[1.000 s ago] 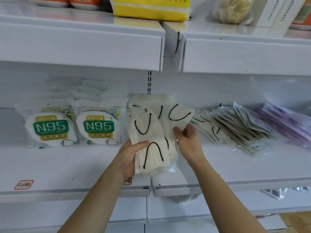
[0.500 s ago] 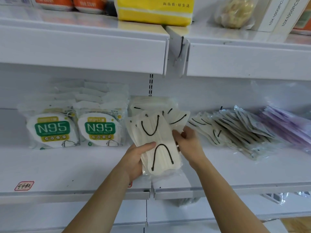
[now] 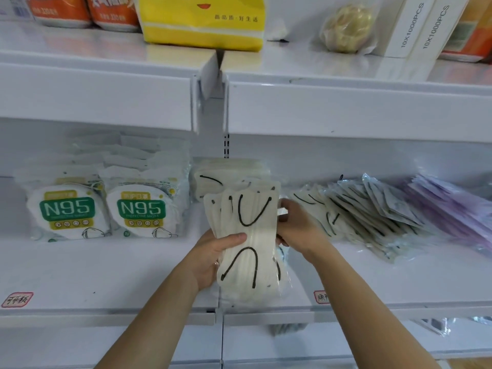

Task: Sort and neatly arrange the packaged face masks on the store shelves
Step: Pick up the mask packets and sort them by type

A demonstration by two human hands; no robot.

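Observation:
A bundle of cream masks with black ear loops [image 3: 249, 237], each in clear wrap, stands upright above the white middle shelf [image 3: 106, 275]. My left hand [image 3: 213, 258] grips its lower left side, thumb across the front. My right hand [image 3: 298, 226] pinches its right edge. Behind the bundle stands a stack of the same cream masks [image 3: 226, 177]. At the left stand two rows of N95 mask packs [image 3: 106, 209]. To the right lie a slanting fan of clear-wrapped masks [image 3: 372, 209] and purple packs [image 3: 452, 206].
The upper shelf [image 3: 346, 107] overhangs the masks and carries a yellow tissue pack [image 3: 202, 25], orange packs [image 3: 85, 9], a wrapped round thing [image 3: 346, 27] and white boxes [image 3: 418, 25]. Red-framed price labels [image 3: 17, 299] sit on the shelf front. A lower shelf holds more wrapped goods.
The spread-out masks have been drawn together into one tighter upright bundle. My right hand has moved from the bundle's top right down along its right edge.

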